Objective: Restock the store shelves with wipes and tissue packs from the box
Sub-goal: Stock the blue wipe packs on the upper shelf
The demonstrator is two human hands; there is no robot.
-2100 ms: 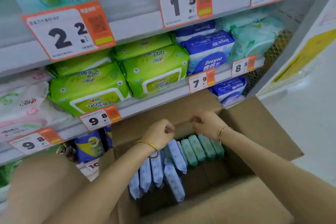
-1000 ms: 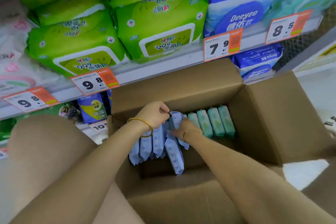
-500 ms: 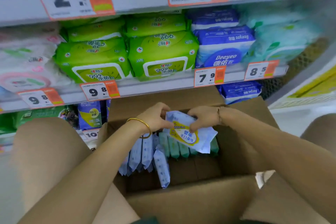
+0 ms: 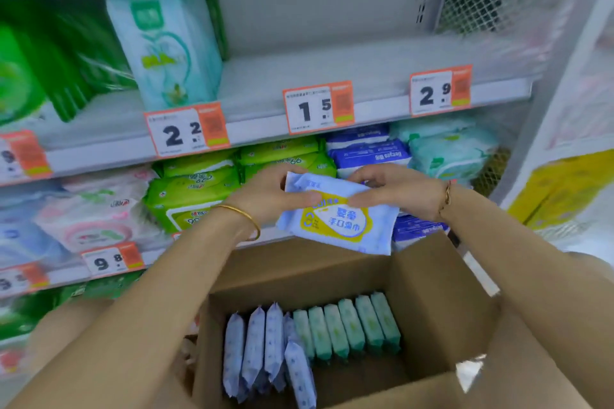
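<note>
Lifting is done. Left hand grips the left end of one blue wipes pack, thumb on its face. Right hand grips the right end the same way. The pack was just over the box half a second ago; it is now well above the box, level with the stocked shelf behind it. Inside the box, blue packs stand on edge at the left and green packs at the right. The bare shelf higher above the box carries the 1.5 tag and is likely the target, so placing comes next. One pack is out and many are left.
</note>
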